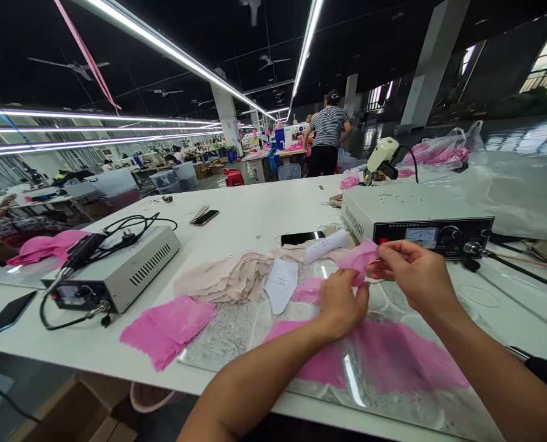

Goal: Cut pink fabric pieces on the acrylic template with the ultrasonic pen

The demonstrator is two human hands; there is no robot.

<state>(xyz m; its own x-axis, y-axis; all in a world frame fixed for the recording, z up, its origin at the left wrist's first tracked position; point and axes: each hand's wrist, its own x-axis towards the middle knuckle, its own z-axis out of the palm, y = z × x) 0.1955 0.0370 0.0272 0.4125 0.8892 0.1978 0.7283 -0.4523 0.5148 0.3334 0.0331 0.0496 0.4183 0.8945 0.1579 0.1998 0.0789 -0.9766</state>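
A small pink fabric piece point(358, 255) is held up between my two hands. My left hand point(344, 302) pinches its lower edge. My right hand point(414, 270), fingers closed, grips its right side. Below them a clear sheet point(231, 337) lies on the table, with a larger pink fabric piece point(393, 359) at its front. A white template with small holes point(281, 283) rests left of my left hand, and a curled white one point(326, 244) lies behind. Stacked beige fabric pieces point(227, 276) are farther left, with a layered pink fabric pile point(169, 328) in front.
A grey control box with a dial point(415, 212) stands at the back right, another point(116, 270) at the left with a cabled handheld tool point(82, 252) on it. Phones point(206, 217) lie on the white table point(264, 209). Plastic bags point(522, 190) sit at right. A person in stripes point(329, 129) stands beyond.
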